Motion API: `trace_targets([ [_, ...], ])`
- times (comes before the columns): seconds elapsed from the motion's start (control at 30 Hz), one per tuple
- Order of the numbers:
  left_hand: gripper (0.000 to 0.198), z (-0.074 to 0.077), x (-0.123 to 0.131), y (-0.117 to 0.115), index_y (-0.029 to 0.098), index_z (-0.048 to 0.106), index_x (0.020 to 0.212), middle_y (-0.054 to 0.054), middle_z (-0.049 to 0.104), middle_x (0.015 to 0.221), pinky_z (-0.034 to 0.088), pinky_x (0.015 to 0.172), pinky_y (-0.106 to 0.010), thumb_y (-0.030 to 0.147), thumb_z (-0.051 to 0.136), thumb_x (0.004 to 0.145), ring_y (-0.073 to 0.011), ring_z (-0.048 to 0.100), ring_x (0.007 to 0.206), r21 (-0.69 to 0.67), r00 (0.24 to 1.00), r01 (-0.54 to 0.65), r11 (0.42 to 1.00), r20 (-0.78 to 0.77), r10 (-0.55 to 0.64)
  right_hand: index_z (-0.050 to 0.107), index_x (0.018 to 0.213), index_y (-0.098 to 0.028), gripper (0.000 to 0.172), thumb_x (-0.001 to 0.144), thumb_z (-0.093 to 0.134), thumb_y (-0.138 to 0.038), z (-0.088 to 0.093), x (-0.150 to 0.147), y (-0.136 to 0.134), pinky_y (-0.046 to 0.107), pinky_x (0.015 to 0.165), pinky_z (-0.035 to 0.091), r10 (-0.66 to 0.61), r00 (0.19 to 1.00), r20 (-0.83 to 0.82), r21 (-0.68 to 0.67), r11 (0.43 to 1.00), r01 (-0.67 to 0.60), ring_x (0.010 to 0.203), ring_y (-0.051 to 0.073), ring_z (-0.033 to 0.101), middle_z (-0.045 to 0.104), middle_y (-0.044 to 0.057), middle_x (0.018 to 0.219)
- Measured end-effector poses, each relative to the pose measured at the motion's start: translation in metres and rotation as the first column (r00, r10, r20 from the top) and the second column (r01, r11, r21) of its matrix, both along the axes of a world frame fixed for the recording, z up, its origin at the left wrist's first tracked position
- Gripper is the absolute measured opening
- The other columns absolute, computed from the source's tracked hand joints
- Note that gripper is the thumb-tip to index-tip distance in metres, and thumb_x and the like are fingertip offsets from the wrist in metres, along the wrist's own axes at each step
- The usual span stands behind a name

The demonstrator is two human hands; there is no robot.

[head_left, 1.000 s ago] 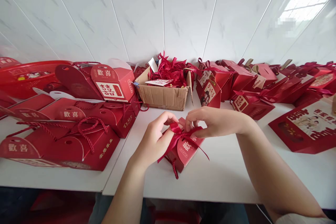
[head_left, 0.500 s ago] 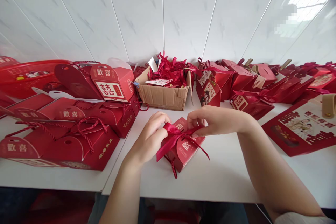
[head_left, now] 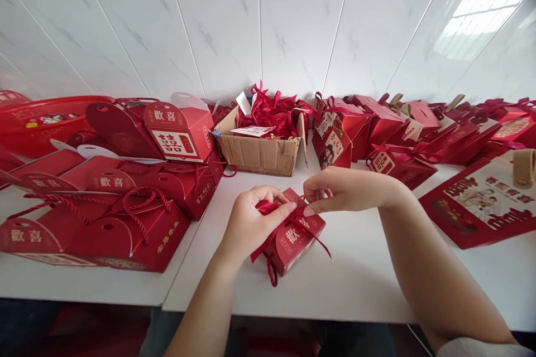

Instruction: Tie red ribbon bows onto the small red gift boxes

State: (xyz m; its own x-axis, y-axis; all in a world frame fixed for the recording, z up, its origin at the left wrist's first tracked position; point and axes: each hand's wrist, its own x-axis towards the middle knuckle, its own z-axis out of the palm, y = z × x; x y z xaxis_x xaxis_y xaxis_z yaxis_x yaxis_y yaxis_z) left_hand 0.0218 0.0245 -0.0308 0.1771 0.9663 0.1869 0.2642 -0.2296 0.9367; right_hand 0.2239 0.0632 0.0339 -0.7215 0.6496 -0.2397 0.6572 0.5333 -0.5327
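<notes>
A small red gift box point(head_left: 292, 240) with pale characters lies on the white table in front of me. A dark red satin ribbon point(head_left: 310, 232) is tied across its top, one tail trailing to the lower right. My left hand point(head_left: 256, 220) is closed on the ribbon's left part, its thumb pressing over the knot. At the upper right of the box, my right hand point(head_left: 330, 192) is closed with bent fingers, pinching the ribbon by the knot. A twisted red cord point(head_left: 272, 271) hangs off the box's near side. The knot itself is mostly hidden by my fingers.
A cardboard box point(head_left: 262, 150) heaped with red ribbons stands behind. To the left are stacked red gift boxes point(head_left: 167, 234) and a red plastic basket point(head_left: 50, 109). Several finished-looking red boxes point(head_left: 347, 122) line the right, with a larger printed one point(head_left: 473, 206) nearer. The tiled wall rises behind.
My left hand has moved right, its thumb now over the knot; the left ribbon loop is more covered. My right hand has shifted slightly, fingers still by the knot.
</notes>
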Motion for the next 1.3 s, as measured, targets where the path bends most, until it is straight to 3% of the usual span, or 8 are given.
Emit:
trace_targets([
  [0.3,0.016,-0.002,-0.003,0.0,0.02,0.069,0.068,-0.002,0.061,0.082,0.044,0.076,-0.028,0.036,0.074,0.068,-0.0164,0.058,0.08,-0.035,0.994,-0.037,0.999,-0.107,0.033,0.047,0.066,-0.018,0.024,0.077,0.063,-0.032,0.001,-0.002,-0.002,0.021,0.049,0.034,-0.036,0.999,-0.018,0.061,0.997,0.037,0.056,0.008,0.046,0.054,-0.004,0.064],
  [0.97,0.024,0.001,-0.006,0.003,0.02,0.071,0.068,0.0,0.052,0.084,0.042,0.072,-0.028,0.043,0.076,0.064,-0.0127,0.054,0.072,-0.062,0.983,-0.007,0.998,-0.183,-0.005,0.04,0.065,-0.019,0.026,0.078,0.06,-0.03,0.001,0.007,-0.002,0.02,0.046,0.03,-0.052,0.998,-0.023,0.128,0.99,0.054,0.052,0.007,0.036,0.043,-0.007,0.057],
  [1.17,0.031,0.001,-0.013,0.004,0.016,0.063,0.067,-0.001,0.057,0.073,0.041,0.063,-0.025,0.046,0.065,0.075,-0.013,0.053,0.067,-0.109,0.995,0.057,0.992,-0.072,-0.065,0.051,0.069,-0.019,0.02,0.078,0.063,-0.033,0.004,0.008,-0.002,0.022,0.053,0.037,-0.084,0.995,-0.045,0.085,0.992,0.088,0.059,0.009,0.049,0.056,-0.004,0.065],
  [1.3,0.039,0.003,-0.017,0.004,0.016,0.06,0.063,-0.003,0.062,0.067,0.043,0.062,-0.026,0.051,0.056,0.081,-0.0151,0.056,0.066,-0.08,0.994,0.107,0.991,0.015,-0.107,0.062,0.087,-0.02,0.019,0.08,0.06,-0.038,0.006,0.01,-0.003,0.024,0.063,0.042,-0.042,0.997,-0.069,0.082,0.996,0.048,0.072,0.013,0.055,0.064,0.0,0.081],
])
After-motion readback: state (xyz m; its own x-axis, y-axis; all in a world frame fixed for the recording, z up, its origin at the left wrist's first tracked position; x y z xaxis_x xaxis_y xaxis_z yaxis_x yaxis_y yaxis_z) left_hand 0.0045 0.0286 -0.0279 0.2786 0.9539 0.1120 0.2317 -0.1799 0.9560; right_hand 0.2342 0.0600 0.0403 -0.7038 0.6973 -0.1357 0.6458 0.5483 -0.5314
